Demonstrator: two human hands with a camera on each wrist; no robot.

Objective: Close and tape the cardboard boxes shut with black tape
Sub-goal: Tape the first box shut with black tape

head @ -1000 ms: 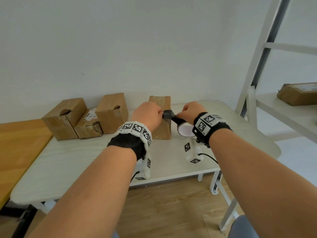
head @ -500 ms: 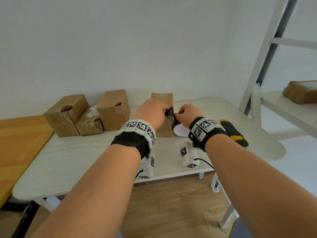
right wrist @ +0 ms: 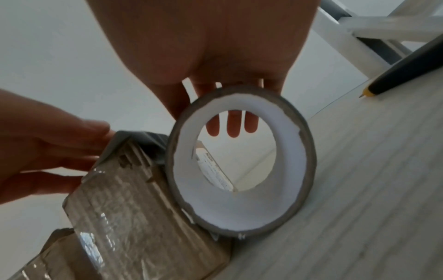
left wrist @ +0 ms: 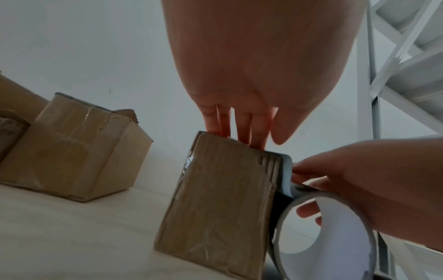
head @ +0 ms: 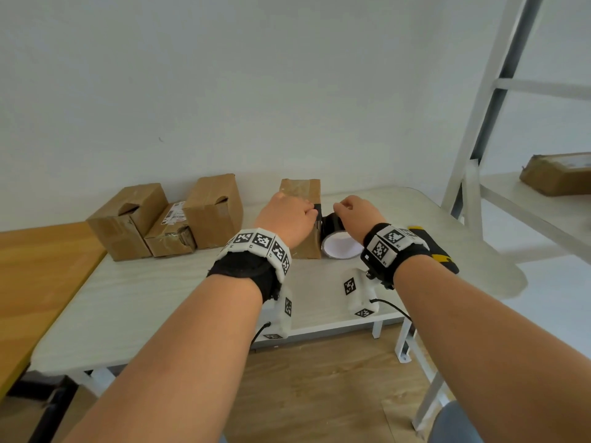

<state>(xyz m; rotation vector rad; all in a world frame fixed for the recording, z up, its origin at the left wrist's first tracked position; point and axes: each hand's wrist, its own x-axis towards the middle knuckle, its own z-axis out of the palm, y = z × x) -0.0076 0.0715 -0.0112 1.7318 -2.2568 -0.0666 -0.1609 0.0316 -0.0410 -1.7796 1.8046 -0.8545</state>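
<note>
- Since a second ago: the roll has dropped from mid-air to the table, tight against the right side of the box; both hands have come in closer to the box top. A black-and-yellow cutter, not seen then, now lies to the right.
- Box: stands upright at the far middle of the table, flaps closed. A tape strip is stuck over its top right edge and runs down to the roll.
- Left hand: fingers straight, pressing down on the box top at the tape's start; nothing is gripped.
- Right hand: fingers curled over the top of the roll with tips hooked inside the core, clamped on it. The roll stands on edge, touching the box's right face.
- Progress, as I judge it: first strip just anchored on this box. Left to do: pull the tape across or down, smooth it, cut it free.
- Three other boxes sit in a group at the far left. I see no black tape on them; at least two show torn or gaping openings. Those look untouched.
- Another box rests on the shelf far right; its state I cannot tell.
</note>
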